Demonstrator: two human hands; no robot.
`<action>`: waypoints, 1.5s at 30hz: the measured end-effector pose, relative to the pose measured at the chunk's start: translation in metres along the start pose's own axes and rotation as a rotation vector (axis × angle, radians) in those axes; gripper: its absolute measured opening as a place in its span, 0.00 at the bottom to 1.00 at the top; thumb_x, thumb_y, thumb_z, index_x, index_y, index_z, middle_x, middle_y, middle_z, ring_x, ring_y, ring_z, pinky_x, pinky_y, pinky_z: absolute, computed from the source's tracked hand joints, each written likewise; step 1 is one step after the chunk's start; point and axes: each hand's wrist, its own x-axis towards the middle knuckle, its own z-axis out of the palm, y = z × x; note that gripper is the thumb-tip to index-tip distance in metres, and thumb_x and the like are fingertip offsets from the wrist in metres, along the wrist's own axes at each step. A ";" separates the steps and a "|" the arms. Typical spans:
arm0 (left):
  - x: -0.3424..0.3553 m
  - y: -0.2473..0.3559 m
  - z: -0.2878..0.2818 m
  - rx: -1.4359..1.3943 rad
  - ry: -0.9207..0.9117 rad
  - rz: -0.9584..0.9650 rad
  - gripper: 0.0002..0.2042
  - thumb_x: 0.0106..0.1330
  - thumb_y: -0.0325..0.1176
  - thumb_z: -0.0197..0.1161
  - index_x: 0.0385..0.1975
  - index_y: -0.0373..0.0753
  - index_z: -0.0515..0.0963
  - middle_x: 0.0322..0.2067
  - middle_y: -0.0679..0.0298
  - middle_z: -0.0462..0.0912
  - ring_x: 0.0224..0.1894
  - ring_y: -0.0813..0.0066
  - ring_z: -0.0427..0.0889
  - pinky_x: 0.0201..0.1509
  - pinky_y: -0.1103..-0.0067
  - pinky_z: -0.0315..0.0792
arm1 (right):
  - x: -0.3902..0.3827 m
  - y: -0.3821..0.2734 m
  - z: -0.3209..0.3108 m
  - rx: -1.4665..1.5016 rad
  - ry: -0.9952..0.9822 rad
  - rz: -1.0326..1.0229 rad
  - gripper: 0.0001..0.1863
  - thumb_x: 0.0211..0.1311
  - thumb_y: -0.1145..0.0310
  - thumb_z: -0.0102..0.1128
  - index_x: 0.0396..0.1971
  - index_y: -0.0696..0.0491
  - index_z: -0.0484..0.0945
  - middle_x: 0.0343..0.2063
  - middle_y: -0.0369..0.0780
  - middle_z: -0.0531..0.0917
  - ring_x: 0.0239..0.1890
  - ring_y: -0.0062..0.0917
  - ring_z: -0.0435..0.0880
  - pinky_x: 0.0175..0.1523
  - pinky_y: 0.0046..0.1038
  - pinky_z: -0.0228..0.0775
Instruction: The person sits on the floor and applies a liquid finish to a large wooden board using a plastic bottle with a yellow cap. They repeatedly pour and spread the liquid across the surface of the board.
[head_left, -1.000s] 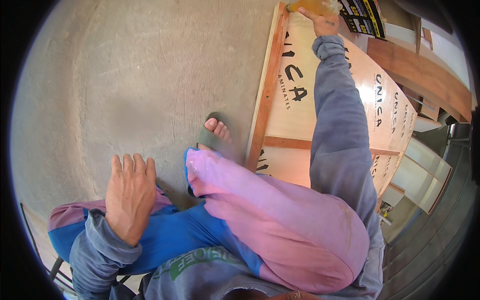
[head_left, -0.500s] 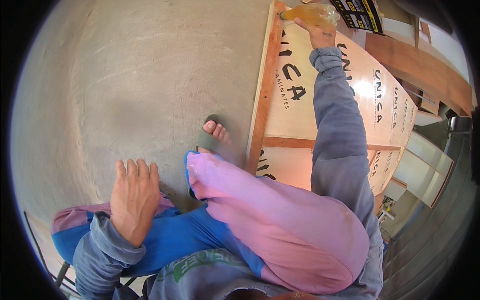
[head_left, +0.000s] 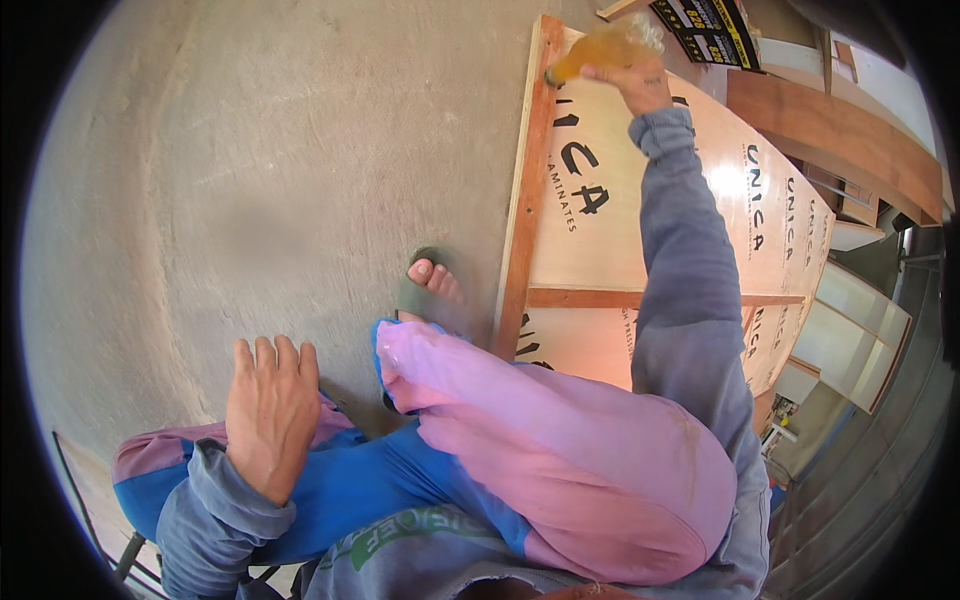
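Note:
My right hand [head_left: 642, 88], arm stretched far forward, is wrapped round a clear plastic bottle [head_left: 603, 50] of amber liquid. The bottle lies tipped over, its narrow end down at the wooden edge strip [head_left: 520, 205]; whether the two touch I cannot tell. That strip borders a large pale panel [head_left: 585, 245] with dark printed lettering, under my right forearm. My left hand [head_left: 270, 415] holds nothing and rests palm down on my left leg, fingers stretched out.
A thinner wooden crosspiece [head_left: 585, 298] runs across the panel. My sandalled foot [head_left: 432, 280] stands on the concrete floor [head_left: 250, 150] beside the strip. At the far right are a black and yellow printed box [head_left: 705, 30], a curved brown board [head_left: 830, 135] and a pale cabinet [head_left: 850, 320].
My right hand has tilted the bottle further, and its narrow end has come slightly nearer me along the strip. The whole view has shifted a little. My left hand stays on my leg.

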 end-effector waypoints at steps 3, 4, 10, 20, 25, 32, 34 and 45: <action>0.002 0.001 0.001 0.031 0.055 0.014 0.28 0.57 0.41 0.72 0.56 0.33 0.76 0.46 0.54 0.80 0.54 0.57 0.78 0.64 0.62 0.68 | -0.008 0.008 0.004 0.204 0.067 -0.138 0.29 0.53 0.60 0.82 0.51 0.58 0.81 0.45 0.40 0.89 0.47 0.27 0.86 0.54 0.30 0.76; 0.003 0.002 0.004 0.050 0.091 0.025 0.28 0.57 0.41 0.73 0.56 0.33 0.76 0.45 0.55 0.80 0.54 0.57 0.78 0.64 0.62 0.68 | -0.009 0.010 0.005 0.294 0.117 -0.156 0.29 0.53 0.60 0.82 0.51 0.58 0.81 0.45 0.40 0.89 0.47 0.27 0.86 0.55 0.30 0.76; 0.001 0.000 0.008 0.036 0.081 0.017 0.11 0.67 0.31 0.58 0.47 0.37 0.79 0.39 0.58 0.79 0.49 0.62 0.78 0.63 0.63 0.66 | 0.003 -0.001 -0.011 0.133 -0.197 0.044 0.27 0.54 0.60 0.81 0.51 0.57 0.82 0.49 0.40 0.87 0.48 0.26 0.86 0.56 0.32 0.77; -0.001 -0.005 0.009 0.051 0.105 0.029 0.11 0.67 0.32 0.59 0.47 0.37 0.78 0.38 0.58 0.79 0.48 0.62 0.79 0.63 0.63 0.66 | 0.022 -0.011 0.014 0.001 0.007 -0.064 0.30 0.51 0.58 0.83 0.51 0.57 0.82 0.44 0.40 0.89 0.47 0.28 0.87 0.56 0.31 0.77; -0.001 -0.004 0.004 0.087 0.201 0.025 0.10 0.67 0.31 0.59 0.45 0.38 0.78 0.37 0.58 0.80 0.47 0.62 0.79 0.62 0.63 0.67 | 0.005 0.014 0.006 0.090 0.096 -0.155 0.30 0.50 0.59 0.84 0.51 0.57 0.82 0.44 0.39 0.89 0.47 0.27 0.86 0.55 0.28 0.77; 0.001 -0.004 0.014 0.039 0.111 0.024 0.12 0.67 0.31 0.59 0.48 0.37 0.78 0.39 0.58 0.79 0.49 0.61 0.78 0.64 0.63 0.66 | -0.008 -0.008 0.002 0.151 0.000 -0.023 0.29 0.50 0.63 0.84 0.51 0.57 0.82 0.45 0.38 0.90 0.47 0.27 0.87 0.55 0.27 0.77; -0.003 -0.004 0.005 0.074 0.131 0.030 0.12 0.67 0.31 0.59 0.48 0.37 0.79 0.39 0.58 0.79 0.50 0.61 0.78 0.64 0.63 0.66 | -0.009 -0.004 0.013 0.299 0.139 -0.130 0.29 0.49 0.62 0.84 0.50 0.58 0.82 0.45 0.38 0.90 0.47 0.27 0.87 0.55 0.28 0.77; 0.003 -0.003 0.010 0.032 0.059 0.012 0.22 0.59 0.40 0.71 0.50 0.34 0.78 0.43 0.55 0.80 0.51 0.58 0.79 0.64 0.62 0.68 | 0.036 -0.010 0.007 -0.086 -0.020 -0.102 0.32 0.50 0.56 0.83 0.53 0.56 0.82 0.46 0.39 0.89 0.48 0.28 0.87 0.56 0.29 0.76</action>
